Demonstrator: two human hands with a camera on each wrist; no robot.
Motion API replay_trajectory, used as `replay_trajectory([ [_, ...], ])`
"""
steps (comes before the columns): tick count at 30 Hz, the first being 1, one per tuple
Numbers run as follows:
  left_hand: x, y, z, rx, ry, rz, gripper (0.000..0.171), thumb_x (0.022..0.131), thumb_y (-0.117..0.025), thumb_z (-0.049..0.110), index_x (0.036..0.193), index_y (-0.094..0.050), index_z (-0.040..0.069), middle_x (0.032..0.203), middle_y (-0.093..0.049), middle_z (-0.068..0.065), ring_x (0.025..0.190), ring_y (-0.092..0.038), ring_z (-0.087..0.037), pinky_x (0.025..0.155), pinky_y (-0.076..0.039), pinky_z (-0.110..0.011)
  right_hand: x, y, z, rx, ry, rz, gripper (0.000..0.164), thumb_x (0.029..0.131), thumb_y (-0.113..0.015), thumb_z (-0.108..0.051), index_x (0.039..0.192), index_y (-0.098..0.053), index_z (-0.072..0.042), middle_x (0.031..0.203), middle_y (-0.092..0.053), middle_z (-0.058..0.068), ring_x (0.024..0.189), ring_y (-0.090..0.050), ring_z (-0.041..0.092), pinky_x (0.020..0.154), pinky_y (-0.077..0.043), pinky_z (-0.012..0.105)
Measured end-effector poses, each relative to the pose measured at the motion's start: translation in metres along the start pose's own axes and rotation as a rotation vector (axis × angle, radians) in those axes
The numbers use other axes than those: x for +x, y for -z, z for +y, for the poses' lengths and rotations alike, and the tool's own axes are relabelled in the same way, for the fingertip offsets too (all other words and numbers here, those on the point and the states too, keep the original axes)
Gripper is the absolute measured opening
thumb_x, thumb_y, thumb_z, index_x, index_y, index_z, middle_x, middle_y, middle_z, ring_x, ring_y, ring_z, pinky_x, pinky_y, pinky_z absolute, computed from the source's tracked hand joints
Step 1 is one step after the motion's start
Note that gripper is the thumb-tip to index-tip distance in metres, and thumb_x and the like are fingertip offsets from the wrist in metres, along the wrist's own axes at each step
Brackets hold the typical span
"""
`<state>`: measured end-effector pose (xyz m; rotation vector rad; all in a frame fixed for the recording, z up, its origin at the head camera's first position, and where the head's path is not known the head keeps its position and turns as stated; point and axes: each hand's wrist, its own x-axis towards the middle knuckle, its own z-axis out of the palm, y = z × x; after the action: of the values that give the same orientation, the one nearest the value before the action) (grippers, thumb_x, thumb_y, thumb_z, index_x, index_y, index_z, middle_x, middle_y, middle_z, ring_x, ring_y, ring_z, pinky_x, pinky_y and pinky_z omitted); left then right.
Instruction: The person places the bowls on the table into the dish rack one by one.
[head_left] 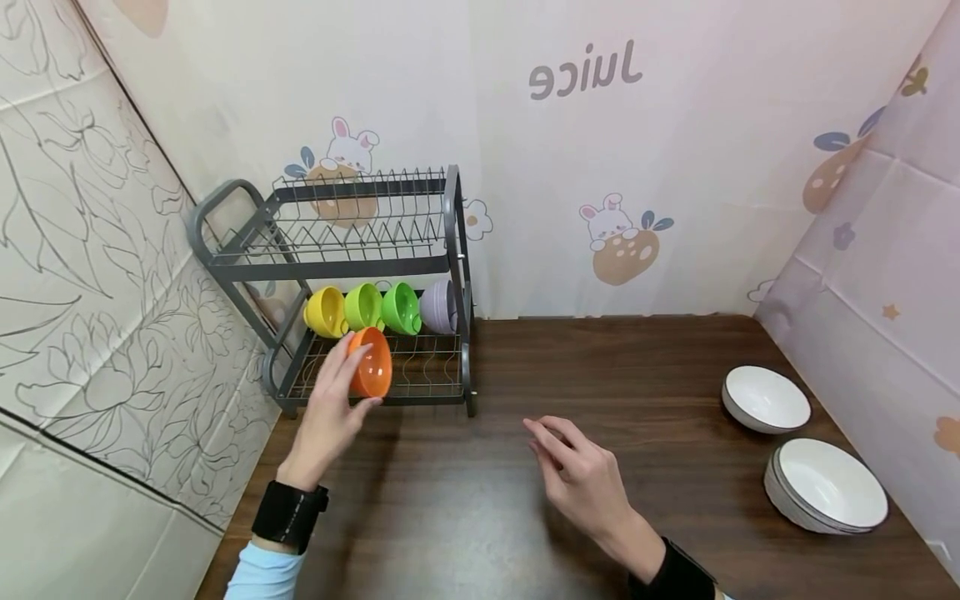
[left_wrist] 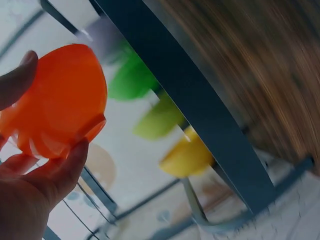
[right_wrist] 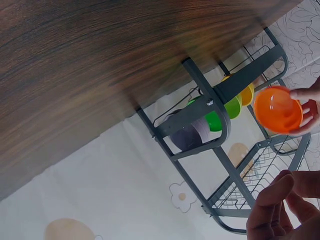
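My left hand (head_left: 327, 412) grips a small orange bowl (head_left: 372, 363) by its side, thumb and fingers spread around it, in front of the lower rack shelf. The bowl is tilted, its inside turned to the right in the head view. Behind it on that shelf stand a yellow bowl (head_left: 324, 312), a yellow-green bowl (head_left: 363, 307), a green bowl (head_left: 402, 308) and a purple bowl (head_left: 437, 306), tipped on their sides in a row. Over the table, right of the rack, hovers my right hand (head_left: 582, 479), its fingers loosely bent and holding nothing.
The grey two-tier dish rack (head_left: 337, 268) stands at the back left, against the patterned wall covering. At the right side of the brown wooden table (head_left: 480, 500) are a white bowl (head_left: 767, 398) and a stack of white bowls (head_left: 828, 485).
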<state>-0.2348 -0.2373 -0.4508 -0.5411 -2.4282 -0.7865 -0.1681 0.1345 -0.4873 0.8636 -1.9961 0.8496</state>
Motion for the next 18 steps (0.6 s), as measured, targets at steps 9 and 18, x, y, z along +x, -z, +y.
replay_trajectory([
  [9, 0.024, 0.033, -0.062, 0.133, -0.017, -0.114, 0.089, 0.062, -0.094, -0.014, 0.142, -0.058, 0.0, 0.158, -0.041, -0.027, 0.141, -0.04, -0.049, 0.109, -0.038, -0.07, 0.003, 0.001, 0.004, -0.017, 0.012, 0.031, 0.027, 0.11, -0.058, -0.021, 0.123, -0.077, -0.006, 0.107, -0.07, 0.007, 0.061, -0.054, 0.005, 0.048, -0.041, 0.016],
  [18, 0.024, 0.041, -0.093, 0.241, 0.004, -0.209, 0.085, 0.064, -0.092, -0.016, 0.139, -0.056, -0.001, 0.156, -0.039, -0.032, 0.141, -0.036, -0.053, 0.107, -0.036, -0.074, -0.003, 0.002, 0.002, -0.019, -0.007, 0.034, 0.027, 0.109, -0.058, -0.021, 0.123, -0.077, -0.007, 0.106, -0.071, 0.006, 0.061, -0.054, 0.005, 0.048, -0.041, 0.015],
])
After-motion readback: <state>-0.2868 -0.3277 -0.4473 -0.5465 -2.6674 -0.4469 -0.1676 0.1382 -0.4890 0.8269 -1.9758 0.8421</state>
